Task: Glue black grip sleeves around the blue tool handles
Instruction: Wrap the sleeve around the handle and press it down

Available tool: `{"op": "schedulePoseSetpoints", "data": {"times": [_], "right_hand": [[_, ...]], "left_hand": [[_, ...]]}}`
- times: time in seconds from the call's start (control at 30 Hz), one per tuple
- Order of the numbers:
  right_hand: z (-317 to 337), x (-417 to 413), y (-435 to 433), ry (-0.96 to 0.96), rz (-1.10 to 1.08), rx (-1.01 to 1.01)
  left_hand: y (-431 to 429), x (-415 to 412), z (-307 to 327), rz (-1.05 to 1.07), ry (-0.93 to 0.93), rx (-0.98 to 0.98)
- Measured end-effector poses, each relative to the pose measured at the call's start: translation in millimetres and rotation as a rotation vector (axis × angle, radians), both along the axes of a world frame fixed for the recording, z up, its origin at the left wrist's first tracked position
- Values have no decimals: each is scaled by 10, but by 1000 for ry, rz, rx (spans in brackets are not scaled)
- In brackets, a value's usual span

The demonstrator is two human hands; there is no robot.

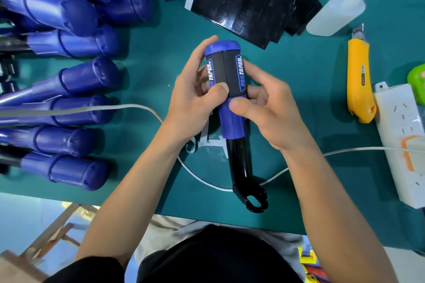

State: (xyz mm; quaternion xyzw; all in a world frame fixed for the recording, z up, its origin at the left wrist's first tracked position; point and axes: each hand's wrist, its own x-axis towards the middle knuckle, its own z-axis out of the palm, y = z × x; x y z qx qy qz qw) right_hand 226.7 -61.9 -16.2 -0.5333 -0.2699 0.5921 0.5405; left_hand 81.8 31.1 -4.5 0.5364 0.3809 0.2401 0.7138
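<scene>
Left hand [195, 96] and right hand [269, 112] both grip the handle [230, 126] over the mat [310, 99].
Left thumb presses the black sleeve [226, 71] beside its seam; right thumb lies on blue plastic just below. The sleeve reads "PRO TAPER" in blue.

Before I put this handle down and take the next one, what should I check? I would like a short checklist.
1. Edges of the black grip sleeve meet at the seam: ok.
2. Cap of the blue handle shows above the sleeve: ok.
3. Thumb of the left hand presses the seam: ok.
4. The right hand grips the handle: ok.
5. Glue has set: cannot tell.
6. More bare handles lie at left: ok.
</scene>
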Motion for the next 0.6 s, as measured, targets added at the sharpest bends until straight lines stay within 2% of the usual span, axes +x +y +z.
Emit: {"op": "schedulePoseSetpoints", "data": {"times": [0.17,0.37,0.6], "right_hand": [[48,48,11,79,28,18],[81,99,36,139,-48,-11],[97,145,-13,63,-14,-47]], "left_hand": [[10,6,21,-5,-34,-14],[53,-56,33,-82,-70,-49],[67,-71,40,-45,6,111]]}}
